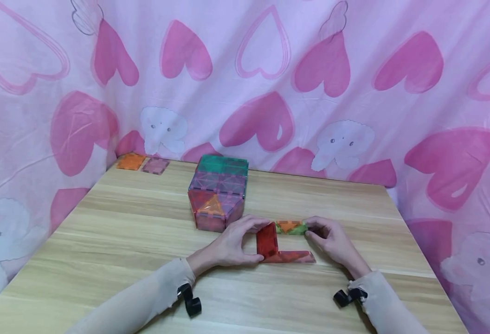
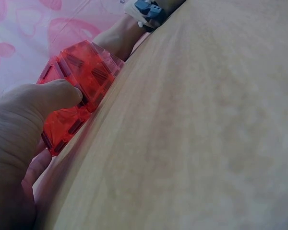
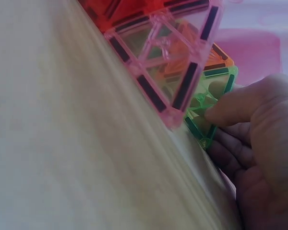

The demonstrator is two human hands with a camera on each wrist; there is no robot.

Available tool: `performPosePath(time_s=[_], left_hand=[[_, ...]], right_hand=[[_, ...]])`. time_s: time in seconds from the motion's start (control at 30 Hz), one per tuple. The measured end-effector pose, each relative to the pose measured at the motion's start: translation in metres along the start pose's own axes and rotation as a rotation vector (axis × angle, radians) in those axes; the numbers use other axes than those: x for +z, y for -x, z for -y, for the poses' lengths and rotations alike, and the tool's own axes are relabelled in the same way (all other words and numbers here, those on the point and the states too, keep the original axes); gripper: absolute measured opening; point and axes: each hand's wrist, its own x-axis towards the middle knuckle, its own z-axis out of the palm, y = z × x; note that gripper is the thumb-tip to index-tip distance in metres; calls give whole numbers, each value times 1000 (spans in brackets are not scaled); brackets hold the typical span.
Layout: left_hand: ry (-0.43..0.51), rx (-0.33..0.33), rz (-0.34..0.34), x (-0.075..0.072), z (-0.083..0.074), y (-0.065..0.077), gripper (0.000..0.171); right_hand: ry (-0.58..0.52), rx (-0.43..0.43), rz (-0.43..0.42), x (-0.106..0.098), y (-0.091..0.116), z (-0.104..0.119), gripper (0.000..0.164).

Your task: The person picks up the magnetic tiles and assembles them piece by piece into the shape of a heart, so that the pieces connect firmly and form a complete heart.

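A red magnetic tile (image 1: 267, 240) stands upright on the wooden table, and my left hand (image 1: 232, 242) holds it with the thumb at the near edge and fingers toward the far edge. From its near side runs a low upright row of red and pink triangular tiles (image 1: 291, 256). Behind that, a strip with an orange triangular tile (image 1: 288, 226) and green triangular tiles (image 3: 201, 108) extends to the right. My right hand (image 1: 332, 240) pinches the green tile at the strip's right end. In the left wrist view my thumb presses on the red tile (image 2: 89, 72).
A taller magnetic-tile block (image 1: 217, 185) in green, purple, red and pink stands just beyond my left hand. Flat at the table's far left corner lie an orange tile (image 1: 131, 161) and a pink tile (image 1: 155, 165). A pink heart-print curtain (image 1: 253, 120) surrounds the table.
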Motion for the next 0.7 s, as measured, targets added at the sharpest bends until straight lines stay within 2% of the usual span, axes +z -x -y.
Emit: performPosePath(time_s=[0.17, 0.3, 0.43, 0.57, 0.7], left_hand=[[-10, -7, 3, 0, 1, 0, 87], [-39, -13, 1, -2, 2, -2, 88], [-85, 12, -17, -5, -2, -3, 91], [-96, 80, -70, -17, -24, -8, 93], [-71, 205, -180, -48, -55, -16, 92]], right_hand=[[-38, -41, 17, 1, 6, 3, 37], [-113, -82, 51, -2, 11, 8, 51], [-158, -82, 93, -4, 20, 15, 67], [-161, -47, 120, -5, 27, 20, 77], [-162, -34, 132, -5, 30, 20, 79]])
